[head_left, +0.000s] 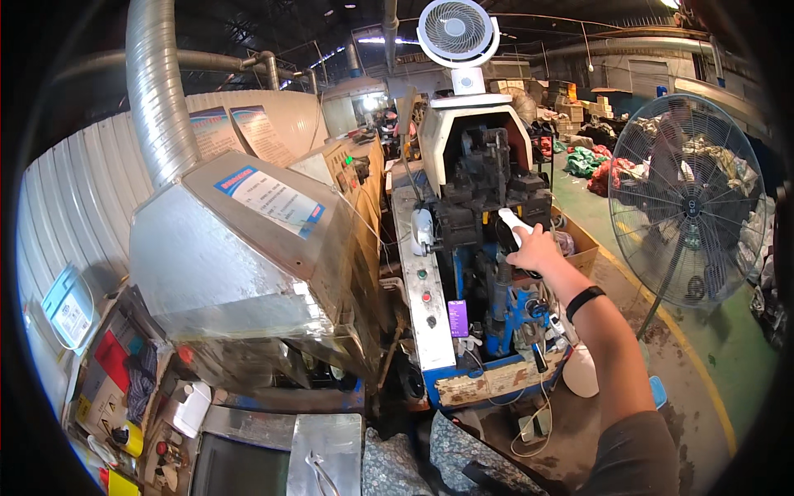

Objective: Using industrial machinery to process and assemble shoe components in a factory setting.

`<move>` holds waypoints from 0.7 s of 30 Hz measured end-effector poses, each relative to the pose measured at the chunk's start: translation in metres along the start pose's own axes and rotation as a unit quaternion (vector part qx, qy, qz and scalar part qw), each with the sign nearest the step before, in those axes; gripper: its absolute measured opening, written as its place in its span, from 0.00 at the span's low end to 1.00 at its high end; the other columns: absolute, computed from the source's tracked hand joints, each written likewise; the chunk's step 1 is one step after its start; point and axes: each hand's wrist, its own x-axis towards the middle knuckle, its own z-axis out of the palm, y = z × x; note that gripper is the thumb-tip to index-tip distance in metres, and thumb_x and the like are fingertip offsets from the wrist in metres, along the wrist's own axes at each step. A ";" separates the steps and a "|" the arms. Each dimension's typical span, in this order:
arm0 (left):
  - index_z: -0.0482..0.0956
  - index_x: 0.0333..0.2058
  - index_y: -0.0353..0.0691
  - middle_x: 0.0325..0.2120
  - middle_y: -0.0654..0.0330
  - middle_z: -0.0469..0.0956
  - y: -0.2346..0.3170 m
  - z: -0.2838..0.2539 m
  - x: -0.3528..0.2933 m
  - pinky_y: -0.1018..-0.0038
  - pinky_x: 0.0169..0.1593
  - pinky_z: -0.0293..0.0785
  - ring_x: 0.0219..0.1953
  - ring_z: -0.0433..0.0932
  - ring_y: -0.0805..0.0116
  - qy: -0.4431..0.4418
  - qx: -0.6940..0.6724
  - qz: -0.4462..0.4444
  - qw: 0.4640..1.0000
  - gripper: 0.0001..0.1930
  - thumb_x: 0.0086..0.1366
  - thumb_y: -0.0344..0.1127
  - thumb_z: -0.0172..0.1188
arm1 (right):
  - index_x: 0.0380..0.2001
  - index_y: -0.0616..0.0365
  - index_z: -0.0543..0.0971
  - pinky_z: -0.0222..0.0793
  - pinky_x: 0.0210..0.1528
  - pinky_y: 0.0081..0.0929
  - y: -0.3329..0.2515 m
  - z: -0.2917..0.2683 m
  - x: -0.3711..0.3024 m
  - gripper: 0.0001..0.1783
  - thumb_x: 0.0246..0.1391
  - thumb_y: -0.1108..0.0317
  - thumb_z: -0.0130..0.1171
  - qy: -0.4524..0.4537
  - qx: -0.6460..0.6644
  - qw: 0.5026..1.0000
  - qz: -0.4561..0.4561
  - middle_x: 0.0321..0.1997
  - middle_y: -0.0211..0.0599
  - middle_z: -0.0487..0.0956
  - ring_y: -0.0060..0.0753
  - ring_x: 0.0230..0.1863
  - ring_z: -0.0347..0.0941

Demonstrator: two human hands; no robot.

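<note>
Right hand [539, 252] at the machine [432, 339]; grip holding the near end of a long white piece [514, 223], thumb and fingers bent around it. White piece is tilted, in front of the dark machine head [484, 165], right of its middle. Left hand: grip can't be told. Purple card [457, 318] by the machine panel's right edge, toward the near corner. Pliers [318, 469] lie at the metal worktop's [329, 434] near edge. Large fan [691, 202] stands right of the machine.

Your head-worn fisheye view
It looks forward and down over your right forearm [612, 351], the machine [463, 223] close ahead, the workshop roof [248, 25] far off.
</note>
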 end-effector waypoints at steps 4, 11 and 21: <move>0.74 0.54 0.34 0.54 0.40 0.71 0.011 -0.015 0.026 0.59 0.48 0.72 0.43 0.75 0.52 -0.049 -0.092 -0.039 0.994 0.26 0.59 0.41 0.64 | 0.63 0.43 0.68 0.69 0.56 0.47 0.028 0.008 -0.017 0.48 0.32 0.53 0.69 0.043 0.093 0.995 -0.011 0.58 0.54 0.66 0.59 0.55 0.67; 0.72 0.55 0.29 0.50 0.50 0.77 0.064 -0.038 0.116 0.71 0.55 0.72 0.51 0.76 0.63 -0.079 -0.399 -0.132 0.904 0.20 0.67 0.31 0.59 | 0.56 0.51 0.73 0.64 0.59 0.50 0.028 0.054 -0.120 0.41 0.31 0.61 0.69 0.311 0.136 0.916 -0.215 0.65 0.63 0.61 0.66 0.55 0.64; 0.74 0.54 0.37 0.47 0.55 0.79 0.038 -0.063 0.179 0.68 0.54 0.72 0.47 0.77 0.68 0.129 -0.678 -0.422 0.588 0.29 0.75 0.56 0.37 | 0.70 0.63 0.47 0.58 0.66 0.43 -0.096 0.104 -0.381 0.60 0.44 0.56 0.75 -0.368 0.486 0.648 -0.458 0.71 0.60 0.54 0.48 0.66 0.62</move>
